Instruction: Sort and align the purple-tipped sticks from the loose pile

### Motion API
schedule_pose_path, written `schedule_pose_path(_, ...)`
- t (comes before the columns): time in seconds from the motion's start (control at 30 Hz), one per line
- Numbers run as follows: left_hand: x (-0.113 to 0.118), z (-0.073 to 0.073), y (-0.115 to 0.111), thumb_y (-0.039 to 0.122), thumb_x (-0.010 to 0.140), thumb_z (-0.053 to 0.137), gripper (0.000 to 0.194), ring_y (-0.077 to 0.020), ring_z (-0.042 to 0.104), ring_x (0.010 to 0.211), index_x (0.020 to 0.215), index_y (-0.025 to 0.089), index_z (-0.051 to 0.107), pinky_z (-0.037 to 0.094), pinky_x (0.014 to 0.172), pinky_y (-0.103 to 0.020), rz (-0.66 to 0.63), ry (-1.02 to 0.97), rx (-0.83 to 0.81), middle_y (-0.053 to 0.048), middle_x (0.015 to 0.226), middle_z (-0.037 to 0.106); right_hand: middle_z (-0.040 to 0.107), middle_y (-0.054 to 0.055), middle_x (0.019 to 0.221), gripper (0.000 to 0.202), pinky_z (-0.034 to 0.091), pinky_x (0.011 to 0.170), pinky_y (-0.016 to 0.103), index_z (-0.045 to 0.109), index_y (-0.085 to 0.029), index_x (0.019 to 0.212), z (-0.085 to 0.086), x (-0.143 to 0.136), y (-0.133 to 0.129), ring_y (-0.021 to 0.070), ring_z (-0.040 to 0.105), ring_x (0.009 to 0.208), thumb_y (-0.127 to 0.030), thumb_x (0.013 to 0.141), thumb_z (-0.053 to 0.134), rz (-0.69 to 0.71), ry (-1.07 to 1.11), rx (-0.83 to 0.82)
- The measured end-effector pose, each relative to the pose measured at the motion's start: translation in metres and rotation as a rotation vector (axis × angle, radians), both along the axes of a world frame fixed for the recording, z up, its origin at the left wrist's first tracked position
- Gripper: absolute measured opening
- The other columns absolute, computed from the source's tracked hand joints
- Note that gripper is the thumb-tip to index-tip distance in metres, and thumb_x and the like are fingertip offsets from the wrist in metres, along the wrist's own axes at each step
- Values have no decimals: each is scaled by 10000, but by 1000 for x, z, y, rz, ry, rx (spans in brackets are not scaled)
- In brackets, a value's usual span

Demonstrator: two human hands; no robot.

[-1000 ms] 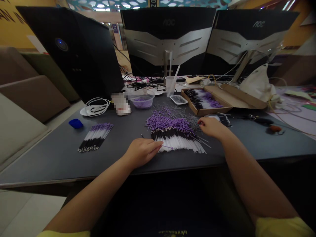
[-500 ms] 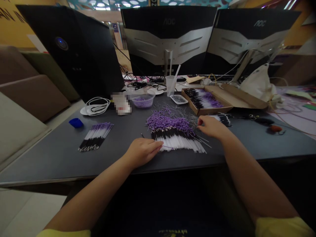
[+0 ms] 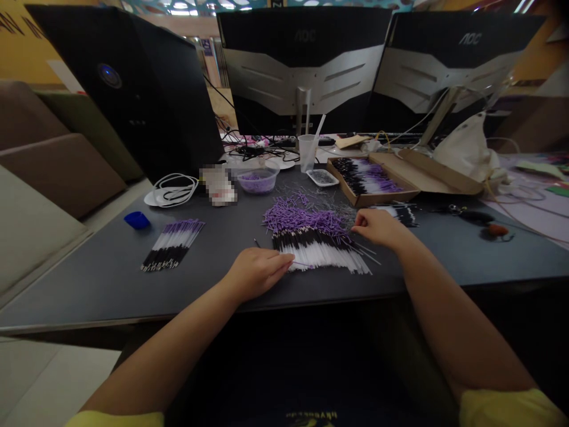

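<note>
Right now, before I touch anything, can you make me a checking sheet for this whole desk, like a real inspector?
Surface: dark desk, with things spread across it.
Job's things: black-and-white sticks in a row, purple pieces heaped behind them, a separate bundle on the left, an open box of more sticks.
Clutter: blue container, plastic cup.
Hands: left hand holds a thin stick; right hand is by loose grey bits, grip unclear.
Cables: white coil on the left, black tangle behind.
Surroundings: computer tower, two monitors.
</note>
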State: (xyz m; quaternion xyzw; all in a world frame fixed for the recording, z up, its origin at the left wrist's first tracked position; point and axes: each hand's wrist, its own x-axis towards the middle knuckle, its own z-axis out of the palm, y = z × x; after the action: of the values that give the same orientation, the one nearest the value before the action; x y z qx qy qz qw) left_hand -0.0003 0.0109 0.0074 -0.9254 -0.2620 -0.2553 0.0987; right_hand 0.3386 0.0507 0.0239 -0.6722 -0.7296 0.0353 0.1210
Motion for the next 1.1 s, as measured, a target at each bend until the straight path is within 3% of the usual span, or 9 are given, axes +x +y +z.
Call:
schedule_pose_path(0.43, -1, 0, -1, 284, 945, 459, 227, -101, 590, 589, 1023, 213, 661, 385, 553, -222, -8, -2, 17, 15, 675, 658, 661, -4, 654, 109, 397, 580, 252, 614, -191, 778, 2, -2, -2, 153, 600, 617, -283, 738, 658, -19, 110, 26)
schedule_pose_path(0.67, -1, 0, -1, 285, 943, 463, 222, -102, 585, 590, 1034, 216, 653, 395, 556, -228, 4, 2, 26, 20, 674, 648, 702, 20, 712, 137, 433, 608, 258, 635, -185, 794, 5, -3, -3, 147, 638, 590, -256, 840, 528, 0, 170, -21)
schedule_pose_path(0.83, -1, 0, -1, 286, 944, 458, 229, -98, 592, 597, 1031, 214, 656, 405, 558, -221, -3, -8, 27, 13, 689, 660, 669, -3, 621, 57, 408, 570, 255, 587, -194, 810, -2, 1, -1, 150, 619, 557, -245, 810, 563, -23, 156, -19)
schedule_pose_path(1.1, 0, -1, -1, 271, 935, 467, 225, -104, 607, 595, 1022, 197, 660, 443, 568, -218, -13, -35, 26, 1, 681, 665, 673, 56, 759, 143, 412, 627, 283, 614, -178, 785, 1, 4, -1, 195, 611, 724, -308, 813, 560, -48, 79, 61)
